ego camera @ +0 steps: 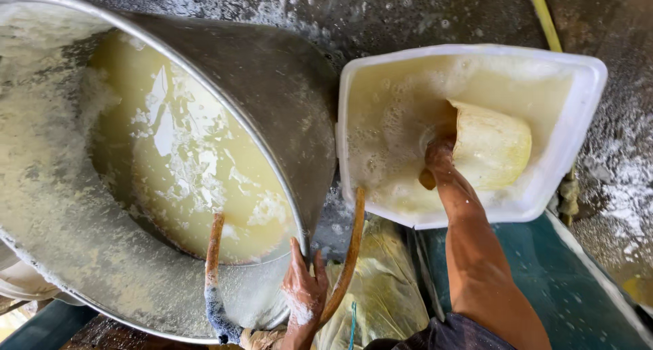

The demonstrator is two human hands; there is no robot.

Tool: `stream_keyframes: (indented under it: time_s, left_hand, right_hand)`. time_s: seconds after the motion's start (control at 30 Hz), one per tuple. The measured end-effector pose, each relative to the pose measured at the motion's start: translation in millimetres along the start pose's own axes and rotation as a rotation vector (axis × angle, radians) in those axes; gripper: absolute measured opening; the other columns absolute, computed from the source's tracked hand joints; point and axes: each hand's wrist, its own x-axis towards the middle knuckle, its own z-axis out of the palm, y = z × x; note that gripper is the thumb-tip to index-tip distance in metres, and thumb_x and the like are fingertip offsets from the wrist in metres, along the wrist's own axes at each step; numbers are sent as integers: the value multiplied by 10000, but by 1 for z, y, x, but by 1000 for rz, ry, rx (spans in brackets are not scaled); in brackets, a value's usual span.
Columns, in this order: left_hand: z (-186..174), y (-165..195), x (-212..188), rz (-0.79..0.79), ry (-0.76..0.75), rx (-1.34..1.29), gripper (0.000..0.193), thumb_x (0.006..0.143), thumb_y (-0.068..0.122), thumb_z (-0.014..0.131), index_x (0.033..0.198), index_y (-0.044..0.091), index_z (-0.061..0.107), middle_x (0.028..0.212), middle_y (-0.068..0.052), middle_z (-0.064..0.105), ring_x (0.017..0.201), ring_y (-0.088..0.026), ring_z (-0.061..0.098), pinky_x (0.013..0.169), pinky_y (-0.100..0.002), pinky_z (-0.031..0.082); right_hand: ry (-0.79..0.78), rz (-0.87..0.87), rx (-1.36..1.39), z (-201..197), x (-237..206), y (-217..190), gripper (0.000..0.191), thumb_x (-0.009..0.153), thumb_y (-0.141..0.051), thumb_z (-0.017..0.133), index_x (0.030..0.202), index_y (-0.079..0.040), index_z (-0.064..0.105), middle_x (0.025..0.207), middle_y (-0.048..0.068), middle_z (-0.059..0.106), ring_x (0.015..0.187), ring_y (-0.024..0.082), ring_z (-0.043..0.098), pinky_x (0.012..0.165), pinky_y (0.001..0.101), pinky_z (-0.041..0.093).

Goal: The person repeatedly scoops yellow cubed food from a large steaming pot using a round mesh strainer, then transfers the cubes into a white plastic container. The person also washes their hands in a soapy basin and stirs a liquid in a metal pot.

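Left hand: fingers spread and pressed flat on the rim of the big tilted steel basin, thumb side up the rim, palm wet with foam. Grasping only by pressure on the edge, not wrapped round it. Inside the basin, just left of those fingers, pale yellow liquid pools low against the wall, froth clinging above it. A rusty wire handle loops just left of the fingers, its lower end wrapped in blue cloth; its other arm curves up on their right.

Right hand: sunk in froth inside the white square tub, fingers hidden, so I cannot tell how far they close. They meet the near end of a cream plastic scoop lying on its side in the liquid; looks held, grip itself unseen.

Edges: basin rim and tub's left wall sit nearly touching, a narrow gap between the two hands. Tub walls stand close around the scoop on the far and right sides. Beyond the tub, wet grey floor and a yellow hose. Under the right forearm, a teal surface; between the arms, a crumpled yellowish plastic sack
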Motion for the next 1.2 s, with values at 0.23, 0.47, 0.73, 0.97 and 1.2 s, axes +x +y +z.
stream_keyframes:
  time_s: [0.23, 0.47, 0.73, 0.97, 1.2]
  left_hand:
    - [-13, 8, 12, 70, 43, -43, 713, 900, 164, 733, 1484, -46, 381, 1156, -308, 685, 885, -424, 724, 693, -468, 593]
    - [-31, 19, 15, 39, 92, -205, 766, 884, 190, 719, 1540, 43, 353, 1254, -261, 670, 1012, -437, 706, 771, -481, 595]
    - [-37, 20, 7, 295, 295, -219, 665, 933, 281, 700, 1448, -47, 436, 1396, -301, 574, 1277, -488, 561, 1085, -521, 455]
    - [-47, 85, -48, 232, -171, -869, 641, 1005, 405, 619, 1396, -90, 505, 1243, -274, 654, 1142, -372, 642, 967, -451, 519]
    - [-171, 152, -126, 635, -489, -862, 677, 957, 598, 645, 1292, 9, 663, 1025, -109, 730, 916, -202, 666, 795, -437, 563]
  right_hand:
    - [16, -93, 160, -38, -32, -42, 582, 858, -477, 706, 1229, -32, 650, 1215, 231, 642, 1123, 407, 630, 907, 492, 529]
    - [188, -32, 333, -110, -175, -26, 628, 845, -547, 714, 1172, -11, 692, 1240, 244, 623, 1149, 426, 605, 916, 491, 523]
    - [277, -20, 1497, -106, -372, 1, 279, 881, -216, 725, 1012, 27, 763, 888, 123, 745, 771, 227, 678, 676, 418, 543]
    - [457, -10, 2229, -47, -523, 34, 242, 986, -202, 604, 1134, -26, 681, 964, 61, 739, 803, 170, 707, 692, 346, 584]
    - [756, -146, 2520, -9, -687, 39, 379, 1019, -206, 559, 1258, 71, 659, 1108, 188, 741, 890, 255, 741, 757, 397, 636]
